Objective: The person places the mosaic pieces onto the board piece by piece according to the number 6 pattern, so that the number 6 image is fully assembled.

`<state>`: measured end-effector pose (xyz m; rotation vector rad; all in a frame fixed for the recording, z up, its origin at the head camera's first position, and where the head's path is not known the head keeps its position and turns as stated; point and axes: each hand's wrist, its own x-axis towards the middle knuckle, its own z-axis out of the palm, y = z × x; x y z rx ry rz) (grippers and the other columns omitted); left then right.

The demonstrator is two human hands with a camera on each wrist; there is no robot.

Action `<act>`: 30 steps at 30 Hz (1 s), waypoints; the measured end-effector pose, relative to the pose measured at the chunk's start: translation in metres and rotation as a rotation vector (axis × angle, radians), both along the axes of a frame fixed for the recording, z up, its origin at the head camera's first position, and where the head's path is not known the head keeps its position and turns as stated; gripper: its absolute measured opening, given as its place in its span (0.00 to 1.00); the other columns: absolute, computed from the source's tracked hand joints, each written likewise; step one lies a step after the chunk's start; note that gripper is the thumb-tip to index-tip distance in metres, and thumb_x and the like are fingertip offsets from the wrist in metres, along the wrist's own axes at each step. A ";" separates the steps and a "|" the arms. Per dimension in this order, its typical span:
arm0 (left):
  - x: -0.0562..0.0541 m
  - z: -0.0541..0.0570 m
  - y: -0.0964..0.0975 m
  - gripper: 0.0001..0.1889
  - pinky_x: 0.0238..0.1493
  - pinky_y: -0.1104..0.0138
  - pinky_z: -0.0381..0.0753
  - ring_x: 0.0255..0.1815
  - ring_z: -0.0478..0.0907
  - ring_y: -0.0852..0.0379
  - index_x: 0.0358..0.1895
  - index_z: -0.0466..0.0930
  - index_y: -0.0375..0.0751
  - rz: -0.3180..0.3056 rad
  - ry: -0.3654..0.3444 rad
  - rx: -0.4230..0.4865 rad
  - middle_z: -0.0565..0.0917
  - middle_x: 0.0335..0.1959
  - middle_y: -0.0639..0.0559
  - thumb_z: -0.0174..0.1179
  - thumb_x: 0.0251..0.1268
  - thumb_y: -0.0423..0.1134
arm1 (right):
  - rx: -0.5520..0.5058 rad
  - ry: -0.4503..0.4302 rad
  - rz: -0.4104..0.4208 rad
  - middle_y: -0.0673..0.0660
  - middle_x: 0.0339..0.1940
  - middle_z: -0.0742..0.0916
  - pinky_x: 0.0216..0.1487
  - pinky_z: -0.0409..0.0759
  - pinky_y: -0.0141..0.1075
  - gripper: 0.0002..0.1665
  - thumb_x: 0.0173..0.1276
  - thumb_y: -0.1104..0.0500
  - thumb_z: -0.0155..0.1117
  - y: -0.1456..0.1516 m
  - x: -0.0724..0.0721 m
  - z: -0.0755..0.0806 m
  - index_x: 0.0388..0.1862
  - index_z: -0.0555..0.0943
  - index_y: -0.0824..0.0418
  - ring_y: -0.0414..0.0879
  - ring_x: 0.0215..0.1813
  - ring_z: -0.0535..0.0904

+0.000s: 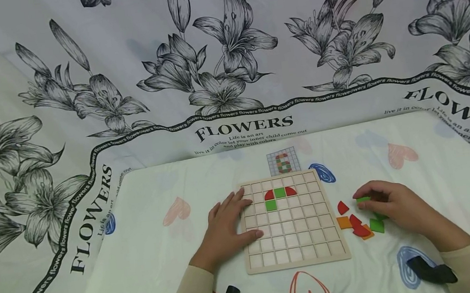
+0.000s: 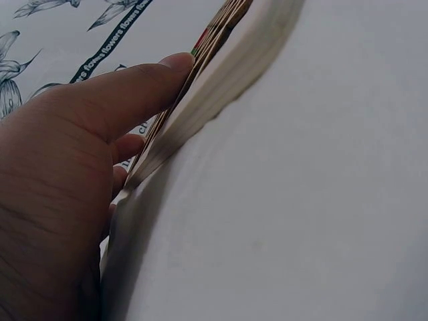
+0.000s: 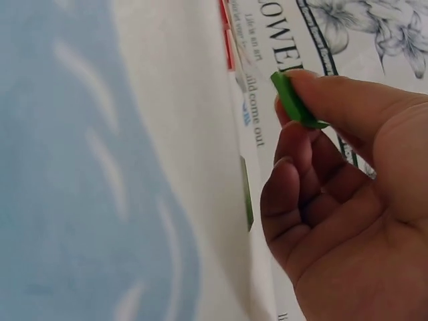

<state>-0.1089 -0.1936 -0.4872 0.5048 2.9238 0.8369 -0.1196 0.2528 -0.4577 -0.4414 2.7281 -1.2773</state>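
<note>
A wooden grid board (image 1: 296,257) lies on the cloth. Near its top sit a red quarter-round piece (image 1: 269,195), a green square (image 1: 280,192), another red piece (image 1: 291,190) and a lower green square (image 1: 271,205). My left hand (image 1: 226,226) rests at the board's left edge, fingers spread and thumb on the rim; the left wrist view shows the thumb (image 2: 134,97) against it. To the right of the board, my right hand (image 1: 396,203) pinches a green tile (image 3: 293,101) between thumb and fingertips, above the loose pieces.
Loose red (image 1: 357,226), orange (image 1: 344,222) and green (image 1: 377,225) pieces lie right of the board, some overlapping. A small pattern card (image 1: 273,164) with a coloured figure lies behind the board. Flower-printed fabric (image 1: 225,52) hangs at the back.
</note>
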 end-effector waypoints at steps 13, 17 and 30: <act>0.001 0.001 0.001 0.44 0.82 0.49 0.38 0.88 0.44 0.61 0.80 0.72 0.60 0.002 0.000 0.016 0.54 0.89 0.65 0.70 0.63 0.72 | -0.046 0.014 0.009 0.51 0.50 0.90 0.44 0.83 0.28 0.13 0.75 0.65 0.74 -0.007 0.003 0.006 0.56 0.90 0.58 0.41 0.43 0.83; 0.001 0.000 0.000 0.44 0.83 0.50 0.37 0.88 0.44 0.62 0.80 0.72 0.60 0.001 -0.006 0.012 0.54 0.89 0.66 0.70 0.63 0.73 | -0.068 0.017 0.006 0.50 0.48 0.90 0.43 0.83 0.29 0.13 0.75 0.65 0.74 -0.009 0.005 0.008 0.56 0.89 0.59 0.42 0.41 0.83; 0.001 0.001 0.001 0.44 0.83 0.50 0.37 0.88 0.43 0.63 0.80 0.71 0.61 0.008 -0.009 0.004 0.54 0.89 0.66 0.70 0.63 0.72 | -0.156 -0.011 0.057 0.50 0.40 0.90 0.38 0.85 0.33 0.11 0.76 0.66 0.73 -0.019 0.008 0.015 0.54 0.85 0.64 0.46 0.39 0.85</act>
